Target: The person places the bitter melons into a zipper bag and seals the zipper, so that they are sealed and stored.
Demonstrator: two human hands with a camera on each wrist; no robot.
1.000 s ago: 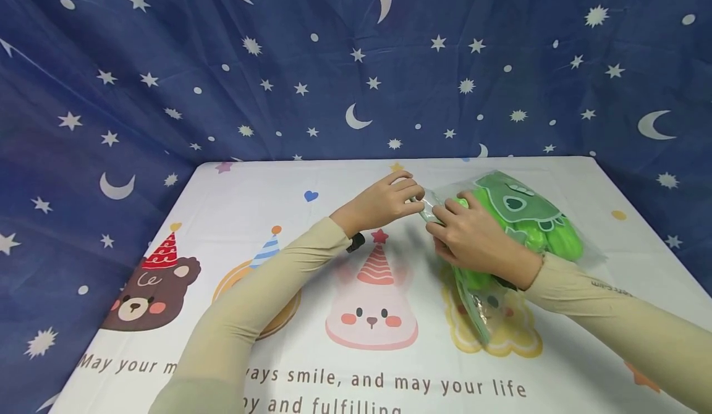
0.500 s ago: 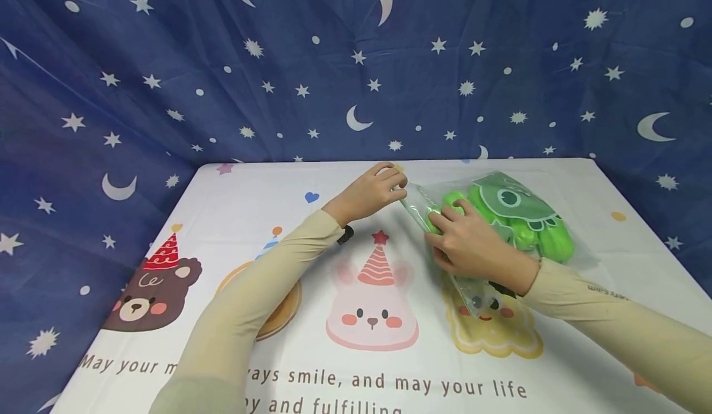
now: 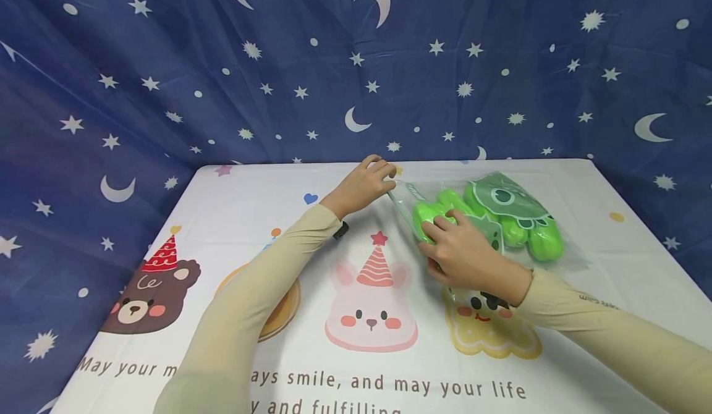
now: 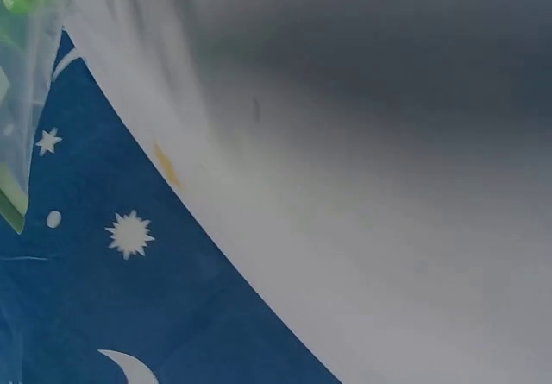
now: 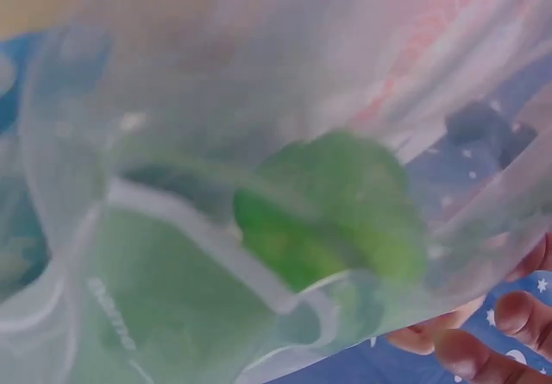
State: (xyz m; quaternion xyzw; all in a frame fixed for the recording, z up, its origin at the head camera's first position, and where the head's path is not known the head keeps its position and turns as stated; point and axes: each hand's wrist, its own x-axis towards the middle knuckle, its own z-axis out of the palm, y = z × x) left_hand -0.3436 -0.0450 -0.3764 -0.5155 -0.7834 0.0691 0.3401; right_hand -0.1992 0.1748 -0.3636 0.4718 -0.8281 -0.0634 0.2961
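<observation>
A clear plastic bag [image 3: 408,199] printed with a green cartoon figure lies on the table's right side. Several glossy bright green lumpy things [image 3: 545,241] are inside; one green lump [image 5: 336,211] shows blurred through the film in the right wrist view. My left hand [image 3: 358,186] pinches the bag's upper left corner and pulls the film taut. Lower along the same edge, my right hand [image 3: 467,254] grips the bag with curled fingers. In the left wrist view only part of the bag [image 4: 17,125] appears, at the left side, and the hand is out of frame.
The white table cover [image 3: 289,185] carries printed cartoon animals and lettering. Behind it hangs a dark blue curtain [image 3: 278,37] with moons and stars, close to the table's far edge. A small black object [image 3: 341,230] sits at my left wrist.
My left hand has moved left and slightly back, drawing the bag's corner along. The bag has spread flatter and shifted left, showing more green things. My right hand has slid slightly left and down.
</observation>
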